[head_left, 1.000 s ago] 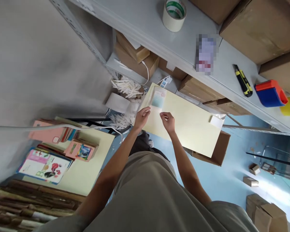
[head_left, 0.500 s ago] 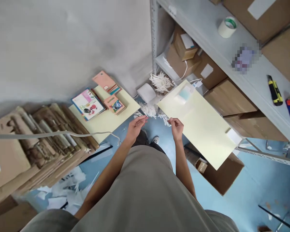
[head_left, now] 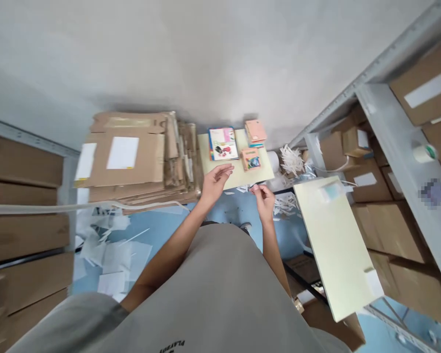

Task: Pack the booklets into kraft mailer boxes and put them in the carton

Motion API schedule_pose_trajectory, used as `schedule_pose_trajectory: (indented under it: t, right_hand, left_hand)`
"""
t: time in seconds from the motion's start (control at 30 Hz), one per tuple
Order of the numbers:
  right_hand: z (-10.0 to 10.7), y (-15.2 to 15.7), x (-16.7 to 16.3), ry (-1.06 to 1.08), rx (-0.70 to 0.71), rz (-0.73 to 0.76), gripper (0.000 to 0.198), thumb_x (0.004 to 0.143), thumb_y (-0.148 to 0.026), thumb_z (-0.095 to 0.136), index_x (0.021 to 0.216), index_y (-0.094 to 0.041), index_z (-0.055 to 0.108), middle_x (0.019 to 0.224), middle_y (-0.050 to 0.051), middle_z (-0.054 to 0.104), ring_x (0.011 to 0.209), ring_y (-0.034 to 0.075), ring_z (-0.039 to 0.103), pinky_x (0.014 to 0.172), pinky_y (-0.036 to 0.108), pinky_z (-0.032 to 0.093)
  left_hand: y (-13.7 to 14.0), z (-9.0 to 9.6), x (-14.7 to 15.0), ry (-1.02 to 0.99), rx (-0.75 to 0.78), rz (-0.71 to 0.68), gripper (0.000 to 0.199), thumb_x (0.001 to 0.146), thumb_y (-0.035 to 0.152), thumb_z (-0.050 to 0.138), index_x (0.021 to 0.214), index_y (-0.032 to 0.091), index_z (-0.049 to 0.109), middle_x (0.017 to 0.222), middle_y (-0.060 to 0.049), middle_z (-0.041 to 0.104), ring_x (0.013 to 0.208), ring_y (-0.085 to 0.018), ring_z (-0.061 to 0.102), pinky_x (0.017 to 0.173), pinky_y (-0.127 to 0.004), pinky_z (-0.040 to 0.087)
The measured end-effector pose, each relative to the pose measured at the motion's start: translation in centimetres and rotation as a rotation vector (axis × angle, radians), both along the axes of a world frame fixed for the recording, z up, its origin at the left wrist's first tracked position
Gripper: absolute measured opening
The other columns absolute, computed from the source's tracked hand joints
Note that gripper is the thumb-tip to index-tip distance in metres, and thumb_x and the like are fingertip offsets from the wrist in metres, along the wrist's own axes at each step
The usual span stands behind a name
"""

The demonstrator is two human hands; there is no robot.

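My left hand [head_left: 215,184] hovers at the near edge of a pale yellow table [head_left: 228,183], its fingers loosely stretched and holding nothing. To its right, my right hand [head_left: 263,200] is closed in a pinch; a tiny dark bit shows at the fingertips, too small to name. Beyond the hands, a stack of picture books [head_left: 223,145] with a white, pink and red cover lies on that table. Beside it are a small orange box-like pack [head_left: 251,159] with a coloured picture and a pile of salmon-coloured booklets [head_left: 255,131]. Neither hand touches them.
Flattened cardboard boxes [head_left: 132,162] are stacked on the left, with a pale cable [head_left: 95,208] crossing in front. A second yellow table [head_left: 334,245] stands at right, beside a grey shelf [head_left: 400,142] of cartons. White paper strips [head_left: 292,161] and plastic sheets [head_left: 113,257] litter the floor areas.
My view has swung left, so the books now lie straight ahead and more of the cardboard stack shows. Both hands keep nearly the same pose in front of me.
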State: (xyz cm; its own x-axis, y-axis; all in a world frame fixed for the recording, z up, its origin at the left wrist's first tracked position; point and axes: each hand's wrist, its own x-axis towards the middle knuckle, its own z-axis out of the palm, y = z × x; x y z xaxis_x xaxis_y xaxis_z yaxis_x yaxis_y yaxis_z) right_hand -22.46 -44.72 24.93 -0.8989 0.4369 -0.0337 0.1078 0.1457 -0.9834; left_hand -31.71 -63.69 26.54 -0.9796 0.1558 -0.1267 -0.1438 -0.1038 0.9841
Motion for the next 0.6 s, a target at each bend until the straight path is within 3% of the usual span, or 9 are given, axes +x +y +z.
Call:
schedule_pose_trajectory:
  t: [0.17,0.3,0.43,0.6]
  right_hand:
    - [-0.5,-13.1,-6.6,-0.009,-0.072,0.309,0.058,0.092,-0.082,0.076,0.097,-0.025,0.076,0.094,0.007,0.083,0.094,0.027,0.084,0.091,0.042,0.07]
    - [-1.8,-21.3,-10.2,-0.149,-0.084,0.502,0.062,0.09,-0.082,0.08,0.108,-0.023,0.08,0.102,0.007,0.086,0.087,0.024,0.086,0.078,0.036,0.071]
    - [-2.8,-25.8,-12.2,-0.388,-0.068,0.541,0.05,0.093,-0.067,0.088,0.107,-0.021,0.076,0.094,0.006,0.085,0.068,0.02,0.084,0.054,0.027,0.063]
    - [-3.1,-27.5,-13.1,-0.456,-0.095,0.463,0.039,0.086,-0.047,0.099,0.093,-0.022,0.069,0.079,0.0,0.078,0.059,0.017,0.077,0.05,0.024,0.058]
  left_hand:
    - [-13.7,-0.6,-1.8,0.079,-0.115,0.294,0.047,0.096,0.056,0.078,0.128,0.021,0.079,0.137,-0.016,0.082,0.136,-0.034,0.075,0.123,-0.05,0.057]
    - [-22.2,-1.1,-1.4,0.164,-0.353,0.37,0.043,0.096,0.039,0.074,0.135,0.021,0.079,0.142,-0.015,0.08,0.136,-0.034,0.074,0.126,-0.052,0.055]
    - [-27.8,-2.1,-0.7,0.246,-0.639,0.348,0.052,0.093,0.018,0.064,0.143,0.02,0.077,0.149,-0.014,0.077,0.146,-0.034,0.07,0.133,-0.053,0.05]
    - [-30.4,-4.0,-0.6,0.32,-0.778,0.117,0.082,0.079,0.004,0.06,0.159,0.018,0.069,0.167,-0.014,0.067,0.168,-0.035,0.052,0.141,-0.056,0.042]
